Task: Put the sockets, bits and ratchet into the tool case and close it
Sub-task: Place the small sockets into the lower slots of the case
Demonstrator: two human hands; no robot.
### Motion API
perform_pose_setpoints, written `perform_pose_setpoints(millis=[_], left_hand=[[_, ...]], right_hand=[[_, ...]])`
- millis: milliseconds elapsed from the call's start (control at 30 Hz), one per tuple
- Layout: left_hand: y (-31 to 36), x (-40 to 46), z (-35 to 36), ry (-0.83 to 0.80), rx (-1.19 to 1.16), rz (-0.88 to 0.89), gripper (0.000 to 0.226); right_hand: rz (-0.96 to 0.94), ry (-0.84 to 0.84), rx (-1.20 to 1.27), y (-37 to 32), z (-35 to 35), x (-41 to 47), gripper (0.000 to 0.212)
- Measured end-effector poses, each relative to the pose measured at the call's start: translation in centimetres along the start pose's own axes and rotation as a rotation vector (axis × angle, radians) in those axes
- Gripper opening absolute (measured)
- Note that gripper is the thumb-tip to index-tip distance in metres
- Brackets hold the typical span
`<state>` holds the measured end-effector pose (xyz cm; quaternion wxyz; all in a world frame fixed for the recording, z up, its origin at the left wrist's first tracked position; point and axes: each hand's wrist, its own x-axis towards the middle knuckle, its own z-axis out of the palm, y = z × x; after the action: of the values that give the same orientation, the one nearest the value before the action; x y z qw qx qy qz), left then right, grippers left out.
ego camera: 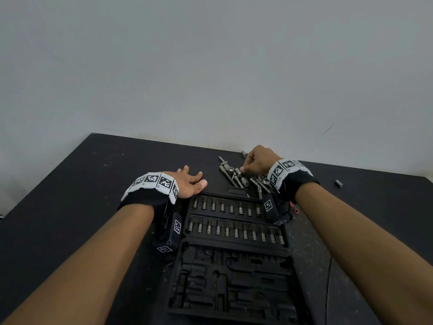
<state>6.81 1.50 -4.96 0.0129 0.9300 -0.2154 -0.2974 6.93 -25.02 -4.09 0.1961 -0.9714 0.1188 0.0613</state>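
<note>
Dark tabletop carries your open tool case, its near recesses unfilled, your left hand flat and spread beside it, your right hand pinching into the loose sockets beyond: next, seat one.

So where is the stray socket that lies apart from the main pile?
In the head view, the stray socket lies alone on the table at far right, beyond the right forearm, well clear of the pile and the tool case.
</note>
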Motion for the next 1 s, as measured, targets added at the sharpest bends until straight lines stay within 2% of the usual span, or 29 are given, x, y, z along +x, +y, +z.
perform_pose_setpoints(millis=[133,233,300,367,467,533,633,700,800,900,1000], left_hand=[[0.1,0.0,0.1,0.009,-0.008,-0.004,0.065],[0.1,-0.2,0.1,0.012,-0.008,-0.002,0.065],[0.2,-0.4,0.2,0.014,-0.01,0.0,0.065],[0.2,-0.5,0.3,0.018,-0.013,0.001,0.065],[0.3,-0.6,0.5,0.024,-0.012,0.005,0.067],[0.5,-0.7,0.8,0.038,-0.011,0.004,0.07],[0.8,-1.0,1.7,0.062,-0.049,-0.001,0.074],[0.9,-1.5,2.4,0.067,-0.083,0.003,0.075],[0.6,-2.3,3.0,0.064,-0.123,0.007,0.082],[0.5,-3.3,3.5,0.042,-0.147,-0.01,0.1],[0.5,-4.6,3.9,0.016,-0.122,0.005,0.121]], right_hand=[[0.025,-0.027,-0.128,-0.4,0.1,0.3,0.037],[0.007,-0.034,-0.206,-0.6,0.5,0.6,0.028],[0.035,0.001,-0.109,-0.7,0.2,0.4,0.031],[0.106,0.033,0.312,-0.8,-0.4,-0.2,0.03],[0.217,-0.091,1.085,0.0,-1.1,-2.4,0.019],[0.221,-0.229,1.334,1.0,-1.5,-4.8,0.021],[0.212,-0.32,1.524,2.4,-1.8,-8.7,0.025],[0.234,-0.33,1.574,3.3,-1.9,-11.3,0.025],[0.257,-0.352,1.515,4.5,-1.5,-14.5,0.027],[0.227,-0.364,1.355,5.4,-1.1,-17.1,0.034],[0.152,-0.403,1.197,5.7,-0.8,-19.3,0.029]])
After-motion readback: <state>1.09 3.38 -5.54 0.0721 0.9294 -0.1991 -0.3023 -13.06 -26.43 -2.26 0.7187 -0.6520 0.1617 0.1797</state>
